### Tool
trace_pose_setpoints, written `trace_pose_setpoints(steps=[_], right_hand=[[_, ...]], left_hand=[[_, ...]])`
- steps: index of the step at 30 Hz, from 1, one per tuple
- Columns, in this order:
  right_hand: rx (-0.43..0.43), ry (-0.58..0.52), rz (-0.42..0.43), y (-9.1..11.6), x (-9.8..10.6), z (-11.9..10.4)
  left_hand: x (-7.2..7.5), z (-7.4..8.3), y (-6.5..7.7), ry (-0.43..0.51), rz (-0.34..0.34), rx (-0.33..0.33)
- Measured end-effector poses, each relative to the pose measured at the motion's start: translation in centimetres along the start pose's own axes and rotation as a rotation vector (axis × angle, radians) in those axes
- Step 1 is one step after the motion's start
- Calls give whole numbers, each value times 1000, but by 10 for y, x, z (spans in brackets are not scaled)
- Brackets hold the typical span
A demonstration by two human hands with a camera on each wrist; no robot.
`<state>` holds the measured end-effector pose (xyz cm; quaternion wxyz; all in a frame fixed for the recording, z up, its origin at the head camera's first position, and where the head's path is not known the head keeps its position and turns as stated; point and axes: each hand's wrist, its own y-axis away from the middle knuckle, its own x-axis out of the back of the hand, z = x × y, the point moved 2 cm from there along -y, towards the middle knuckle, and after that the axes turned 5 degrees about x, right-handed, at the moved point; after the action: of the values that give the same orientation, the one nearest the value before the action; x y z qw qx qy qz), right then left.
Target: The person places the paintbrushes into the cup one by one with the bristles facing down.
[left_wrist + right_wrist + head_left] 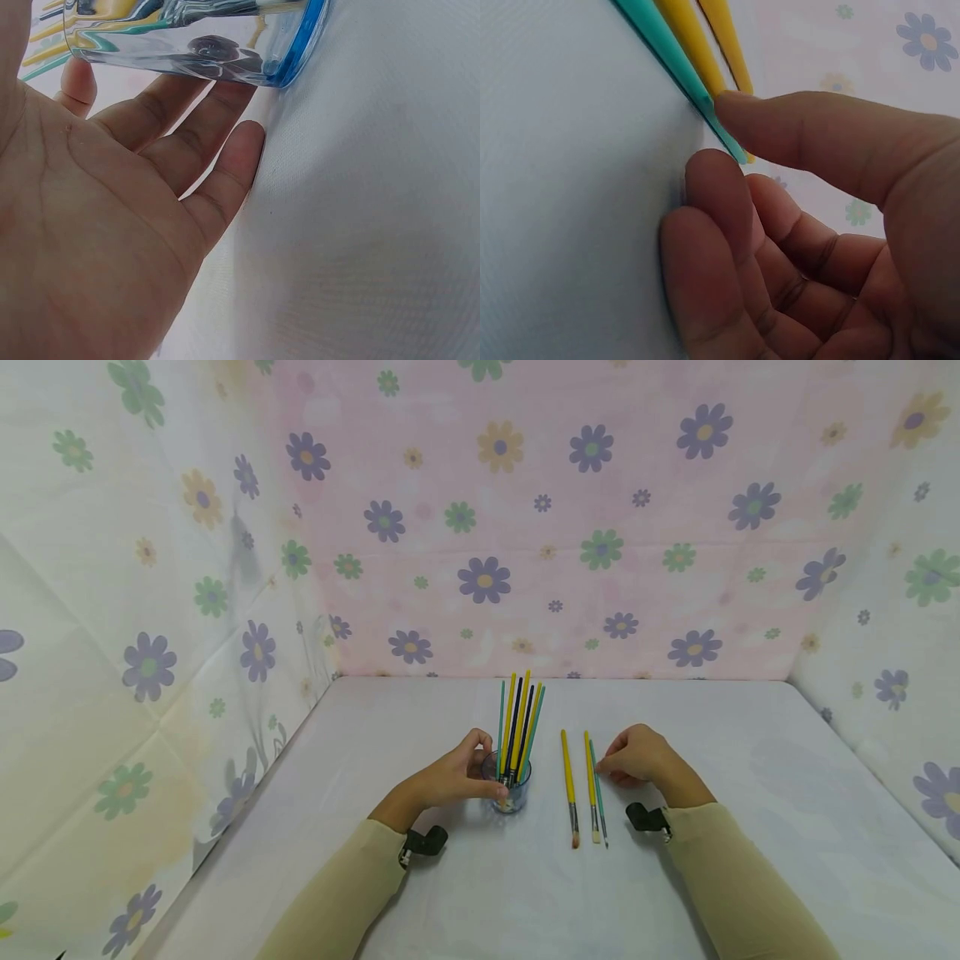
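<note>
A clear glass [509,799] with a blue-tinted base stands on the table, holding several upright paintbrushes [517,727] with yellow, teal and dark handles. My left hand [457,775] grips this glass from the left, thumb in front and fingers around the back. To its right lie two yellow-handled paintbrushes [567,768] and a thin teal paintbrush [597,789], side by side with bristles toward me. At the teal handle is my right hand [637,755], its thumb tip overlapping the handle [660,56] in the right wrist view. The right fingers are loosely bent, with no brush gripped between them.
A white cloth covers the table [450,893]. Behind it rises a pink flowered backdrop [525,527], with white flowered sheets [97,610] along both sides. Each wrist carries a small black camera [427,841] over a beige sleeve.
</note>
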<state>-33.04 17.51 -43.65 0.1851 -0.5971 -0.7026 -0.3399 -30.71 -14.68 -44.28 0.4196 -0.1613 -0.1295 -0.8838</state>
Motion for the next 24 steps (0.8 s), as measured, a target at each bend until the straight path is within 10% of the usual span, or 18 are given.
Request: trace_pose_setpoints(steps=[24], right_hand=[[33, 71, -28, 4, 3, 1]], left_hand=[[1, 0, -1, -32, 20, 14]])
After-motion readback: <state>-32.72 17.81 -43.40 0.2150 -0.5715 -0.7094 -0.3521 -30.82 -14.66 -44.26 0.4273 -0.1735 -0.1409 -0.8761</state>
